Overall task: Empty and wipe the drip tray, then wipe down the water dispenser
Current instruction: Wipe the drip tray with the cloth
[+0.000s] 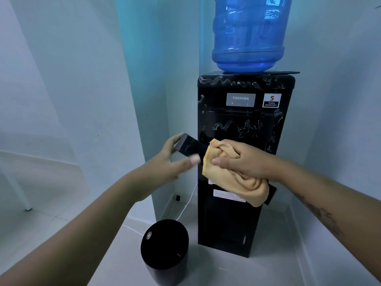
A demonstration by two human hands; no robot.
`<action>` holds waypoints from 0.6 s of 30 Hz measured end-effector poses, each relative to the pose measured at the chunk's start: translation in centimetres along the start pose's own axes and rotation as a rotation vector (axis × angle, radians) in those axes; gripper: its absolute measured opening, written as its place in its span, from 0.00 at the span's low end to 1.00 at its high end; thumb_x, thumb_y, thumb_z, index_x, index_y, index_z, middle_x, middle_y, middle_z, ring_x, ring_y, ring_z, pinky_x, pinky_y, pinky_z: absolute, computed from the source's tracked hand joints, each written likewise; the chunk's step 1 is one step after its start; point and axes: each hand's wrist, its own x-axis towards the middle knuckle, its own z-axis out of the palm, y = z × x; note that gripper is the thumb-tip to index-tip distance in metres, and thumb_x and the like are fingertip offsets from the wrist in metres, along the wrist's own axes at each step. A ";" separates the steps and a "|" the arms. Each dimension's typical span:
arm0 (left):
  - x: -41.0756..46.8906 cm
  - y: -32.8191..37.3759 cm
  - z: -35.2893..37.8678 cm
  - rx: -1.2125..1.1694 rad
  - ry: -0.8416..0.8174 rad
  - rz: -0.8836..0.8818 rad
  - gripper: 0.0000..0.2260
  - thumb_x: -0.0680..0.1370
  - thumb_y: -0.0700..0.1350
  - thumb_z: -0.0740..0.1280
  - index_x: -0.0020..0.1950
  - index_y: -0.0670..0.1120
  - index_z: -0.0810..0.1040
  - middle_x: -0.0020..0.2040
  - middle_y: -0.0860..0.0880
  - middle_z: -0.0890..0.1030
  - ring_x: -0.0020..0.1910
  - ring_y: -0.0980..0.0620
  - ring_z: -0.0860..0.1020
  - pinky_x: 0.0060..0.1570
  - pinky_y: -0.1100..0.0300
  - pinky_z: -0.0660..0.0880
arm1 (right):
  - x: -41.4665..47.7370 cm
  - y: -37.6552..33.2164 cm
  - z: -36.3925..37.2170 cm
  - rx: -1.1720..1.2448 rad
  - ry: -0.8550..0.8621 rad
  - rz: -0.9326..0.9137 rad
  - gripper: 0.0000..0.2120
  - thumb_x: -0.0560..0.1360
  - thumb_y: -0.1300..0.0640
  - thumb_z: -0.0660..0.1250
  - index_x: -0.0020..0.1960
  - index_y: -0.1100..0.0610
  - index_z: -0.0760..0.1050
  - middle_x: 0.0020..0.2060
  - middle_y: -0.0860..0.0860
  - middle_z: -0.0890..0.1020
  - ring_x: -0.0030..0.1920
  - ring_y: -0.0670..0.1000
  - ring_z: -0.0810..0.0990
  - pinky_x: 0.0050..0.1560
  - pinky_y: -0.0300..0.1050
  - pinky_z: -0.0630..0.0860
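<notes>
Cloth (233, 182) pressure from the gripping right hand (243, 159) could twist the end-held drip tray (190, 148) from the left hand (171, 162).

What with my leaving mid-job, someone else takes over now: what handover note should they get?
Left hand: grips the drip tray by its left end, out in front of the water dispenser.
Right hand: holds the orange cloth against the tray's right end.
Black bin: on the floor, left of the dispenser.
Done: tray is out; whether it was emptied cannot be told.
Left: finish wiping the tray, refit it, then wipe the dispenser, whose front shows pale smears.
</notes>
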 end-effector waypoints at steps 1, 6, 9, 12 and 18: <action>0.0 -0.1 -0.2 0.143 0.034 0.073 0.41 0.62 0.70 0.76 0.71 0.70 0.61 0.69 0.69 0.68 0.66 0.60 0.73 0.60 0.58 0.72 | -0.3 0.1 -0.1 0.057 -0.030 0.022 0.16 0.70 0.36 0.71 0.55 0.37 0.76 0.47 0.43 0.84 0.48 0.43 0.83 0.48 0.39 0.77; 1.3 0.9 -0.9 0.468 0.067 0.436 0.24 0.70 0.40 0.78 0.58 0.62 0.75 0.55 0.64 0.78 0.54 0.65 0.77 0.54 0.72 0.72 | -0.9 -0.1 -0.2 0.240 -0.201 0.183 0.17 0.69 0.37 0.72 0.46 0.49 0.78 0.36 0.47 0.82 0.36 0.46 0.80 0.36 0.37 0.76; 1.8 0.9 -1.1 0.545 0.211 0.437 0.20 0.71 0.29 0.63 0.43 0.56 0.75 0.38 0.60 0.79 0.37 0.63 0.76 0.37 0.74 0.71 | -1.1 -0.6 0.0 0.232 -0.231 0.270 0.24 0.70 0.34 0.70 0.47 0.56 0.76 0.34 0.50 0.79 0.32 0.47 0.79 0.32 0.38 0.75; 2.1 -0.3 -0.5 0.549 0.302 0.308 0.15 0.74 0.31 0.61 0.40 0.52 0.73 0.34 0.56 0.76 0.32 0.63 0.71 0.32 0.73 0.68 | -0.9 -1.4 0.7 0.195 0.050 0.220 0.21 0.74 0.41 0.69 0.51 0.60 0.78 0.35 0.56 0.78 0.34 0.55 0.76 0.33 0.43 0.70; 2.2 -2.2 0.9 -0.058 0.225 -0.148 0.07 0.81 0.41 0.64 0.55 0.47 0.80 0.50 0.46 0.84 0.46 0.47 0.83 0.35 0.57 0.81 | -1.0 -2.3 2.4 -0.234 0.706 -0.212 0.11 0.77 0.49 0.64 0.59 0.46 0.71 0.42 0.44 0.81 0.43 0.46 0.81 0.42 0.47 0.78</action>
